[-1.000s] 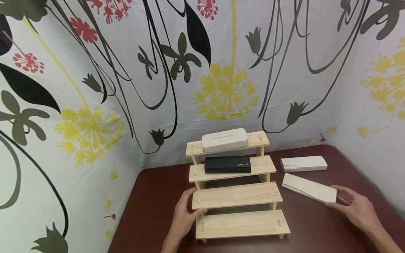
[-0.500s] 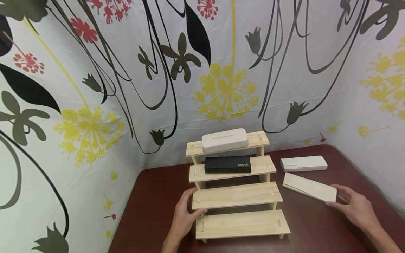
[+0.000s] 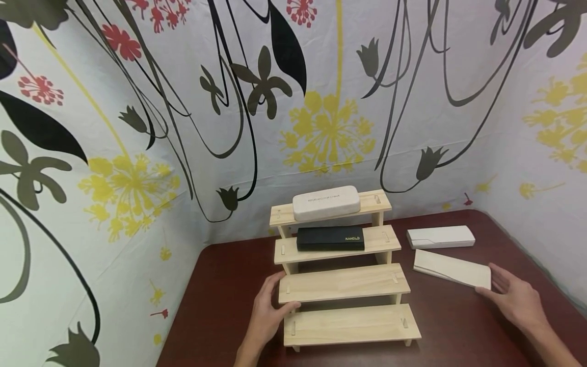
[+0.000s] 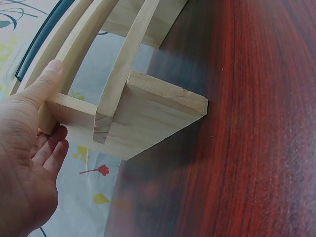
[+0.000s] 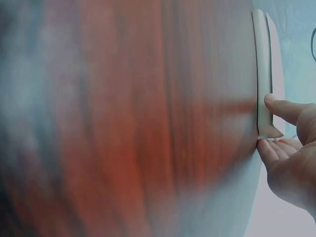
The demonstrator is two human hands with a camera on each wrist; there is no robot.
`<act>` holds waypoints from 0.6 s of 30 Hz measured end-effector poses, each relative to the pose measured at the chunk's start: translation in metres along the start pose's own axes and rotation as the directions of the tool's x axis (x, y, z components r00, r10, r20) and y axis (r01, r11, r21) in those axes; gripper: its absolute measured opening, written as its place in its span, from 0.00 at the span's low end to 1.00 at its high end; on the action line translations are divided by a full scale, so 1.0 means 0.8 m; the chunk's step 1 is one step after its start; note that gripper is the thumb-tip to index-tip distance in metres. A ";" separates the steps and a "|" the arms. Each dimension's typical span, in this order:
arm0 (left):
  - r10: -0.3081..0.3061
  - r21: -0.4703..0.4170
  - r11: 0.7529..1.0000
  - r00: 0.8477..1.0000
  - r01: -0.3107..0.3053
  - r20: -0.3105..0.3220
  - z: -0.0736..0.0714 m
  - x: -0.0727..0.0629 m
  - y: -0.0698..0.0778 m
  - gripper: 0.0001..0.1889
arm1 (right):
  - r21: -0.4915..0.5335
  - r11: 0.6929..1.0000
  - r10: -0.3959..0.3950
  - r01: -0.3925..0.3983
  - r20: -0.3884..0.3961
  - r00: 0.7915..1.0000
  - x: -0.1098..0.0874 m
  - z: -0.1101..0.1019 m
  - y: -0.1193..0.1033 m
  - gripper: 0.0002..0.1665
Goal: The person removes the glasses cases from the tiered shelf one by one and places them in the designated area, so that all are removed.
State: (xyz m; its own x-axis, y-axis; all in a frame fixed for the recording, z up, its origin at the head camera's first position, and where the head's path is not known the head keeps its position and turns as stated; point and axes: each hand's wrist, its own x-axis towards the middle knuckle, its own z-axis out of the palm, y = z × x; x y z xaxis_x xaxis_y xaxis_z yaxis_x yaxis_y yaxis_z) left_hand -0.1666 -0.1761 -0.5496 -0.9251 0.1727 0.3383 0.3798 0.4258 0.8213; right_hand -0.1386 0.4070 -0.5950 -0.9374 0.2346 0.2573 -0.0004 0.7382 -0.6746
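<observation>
A four-step wooden display rack (image 3: 344, 283) stands on the dark red table. My left hand (image 3: 266, 313) grips its left end at the second step from the bottom, and in the left wrist view the thumb lies along that board's edge. My right hand (image 3: 520, 298) holds the near right end of a cream glasses case (image 3: 451, 267), thumb on its front side and fingers behind. In the right wrist view the case (image 5: 265, 74) appears edge-on, low to the table. Higher on the rack sit a black glasses case (image 3: 330, 239) and a pale rounded glasses case (image 3: 326, 203) with printed letters.
A white case (image 3: 440, 237) with a flap lies on the table (image 3: 220, 295) just behind the cream one. Behind the table hangs a flower-patterned cloth (image 3: 183, 127), which also covers both sides.
My right hand and the cream glasses case have shifted slightly to the right, and the case has turned a little. The left hand and the rack look unmoved.
</observation>
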 end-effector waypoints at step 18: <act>0.005 0.008 1.000 1.000 -0.005 -0.007 0.001 0.000 0.001 0.42 | -0.090 0.994 0.047 -0.055 -0.084 0.995 0.012 0.002 -0.006 0.33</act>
State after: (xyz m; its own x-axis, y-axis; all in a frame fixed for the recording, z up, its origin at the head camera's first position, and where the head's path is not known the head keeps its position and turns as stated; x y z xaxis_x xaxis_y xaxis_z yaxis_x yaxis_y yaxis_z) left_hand -0.1666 -0.1748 -0.5492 -0.9231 0.1690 0.3455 0.3844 0.4321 0.8158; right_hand -0.1481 0.4046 -0.5904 -0.9037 0.3217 0.2827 0.0821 0.7779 -0.6229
